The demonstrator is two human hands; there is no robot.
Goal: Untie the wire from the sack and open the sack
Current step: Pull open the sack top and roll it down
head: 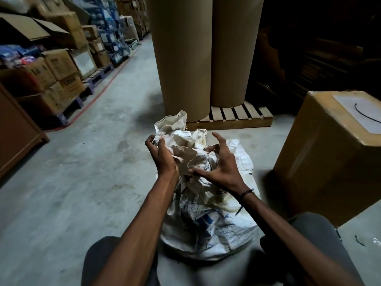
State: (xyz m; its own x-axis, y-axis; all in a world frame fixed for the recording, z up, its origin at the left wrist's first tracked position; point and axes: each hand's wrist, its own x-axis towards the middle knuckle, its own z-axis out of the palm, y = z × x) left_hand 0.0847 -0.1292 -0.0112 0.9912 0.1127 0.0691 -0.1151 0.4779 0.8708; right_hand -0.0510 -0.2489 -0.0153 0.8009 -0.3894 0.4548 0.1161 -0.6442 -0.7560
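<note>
At frame centre, a crumpled white woven sack (pixel 208 219) printed "ONLY" in blue; contents hidden. Left hand (pixel 161 154) pinches its mouth; right hand (pixel 223 165), fingers spread, thumb pressing fabric.

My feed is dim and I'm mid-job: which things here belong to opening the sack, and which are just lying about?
Job:
sack, neck bunched up
left hand, holds the neck's edge
right hand, fingers spread at the neck
wire, a loose black piece on the box

Lying about:
box
paper rolls
pallet
stacked cartons
</note>
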